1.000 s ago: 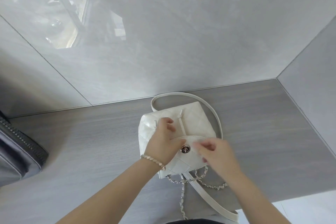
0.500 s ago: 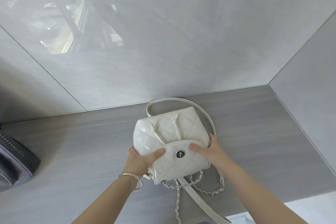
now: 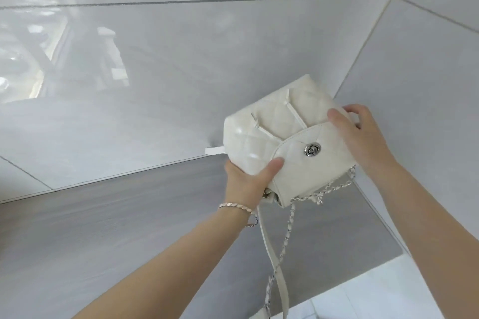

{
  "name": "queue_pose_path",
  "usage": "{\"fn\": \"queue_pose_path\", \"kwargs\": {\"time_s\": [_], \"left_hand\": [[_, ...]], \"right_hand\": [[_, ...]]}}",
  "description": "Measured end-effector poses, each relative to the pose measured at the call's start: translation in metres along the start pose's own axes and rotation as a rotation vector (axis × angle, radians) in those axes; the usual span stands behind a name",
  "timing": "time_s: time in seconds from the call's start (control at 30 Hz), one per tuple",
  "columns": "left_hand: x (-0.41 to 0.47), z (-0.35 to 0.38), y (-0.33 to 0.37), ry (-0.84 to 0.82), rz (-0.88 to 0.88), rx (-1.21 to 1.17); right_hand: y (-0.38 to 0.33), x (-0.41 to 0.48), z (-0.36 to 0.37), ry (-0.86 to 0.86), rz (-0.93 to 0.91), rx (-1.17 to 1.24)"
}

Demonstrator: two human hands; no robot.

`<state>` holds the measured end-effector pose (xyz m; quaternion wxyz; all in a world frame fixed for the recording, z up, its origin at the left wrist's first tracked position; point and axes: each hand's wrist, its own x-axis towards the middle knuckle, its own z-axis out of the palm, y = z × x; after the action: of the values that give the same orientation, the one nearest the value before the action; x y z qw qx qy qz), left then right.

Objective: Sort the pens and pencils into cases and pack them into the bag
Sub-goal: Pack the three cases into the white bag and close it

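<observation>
A small white quilted bag [image 3: 274, 124] with a silver flower clasp [image 3: 312, 150] on its shut flap is held up in the air above the grey table [image 3: 129, 215]. My left hand [image 3: 246, 181] grips its lower left corner, thumb on the front. My right hand [image 3: 363, 137] grips its right side, fingers curled round the edge. A white strap with a silver chain [image 3: 282, 248] hangs down from the bag. No pens, pencils or cases are in view.
Glossy grey wall tiles [image 3: 181, 59] rise behind the table and on the right [image 3: 427, 85], meeting in a corner. A white floor [image 3: 350, 298] shows below the table's near edge.
Both hands took hold of the bag's sides and lifted it off the table, up and to the right. The dark bag at the left edge has left the view.
</observation>
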<state>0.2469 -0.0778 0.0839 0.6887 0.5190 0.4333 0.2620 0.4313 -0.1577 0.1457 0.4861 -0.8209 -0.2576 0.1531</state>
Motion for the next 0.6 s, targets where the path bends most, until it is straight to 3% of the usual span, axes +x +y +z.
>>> {"fn": "queue_pose_path", "kwargs": {"time_s": [0.2, 0.37, 0.5, 0.6], "left_hand": [[0.028, 0.07, -0.032, -0.046, -0.175, 0.047], [0.042, 0.083, -0.065, -0.061, -0.358, 0.198], [0.047, 0.085, -0.08, -0.119, -0.333, 0.446], [0.045, 0.087, -0.075, -0.179, -0.31, 0.649]], "right_hand": [[0.068, 0.045, -0.034, 0.056, 0.098, -0.05], [0.136, 0.053, -0.02, -0.037, 0.228, -0.052], [0.156, 0.046, -0.009, -0.107, 0.37, -0.12], [0.146, 0.042, -0.005, -0.034, 0.37, -0.418]]}}
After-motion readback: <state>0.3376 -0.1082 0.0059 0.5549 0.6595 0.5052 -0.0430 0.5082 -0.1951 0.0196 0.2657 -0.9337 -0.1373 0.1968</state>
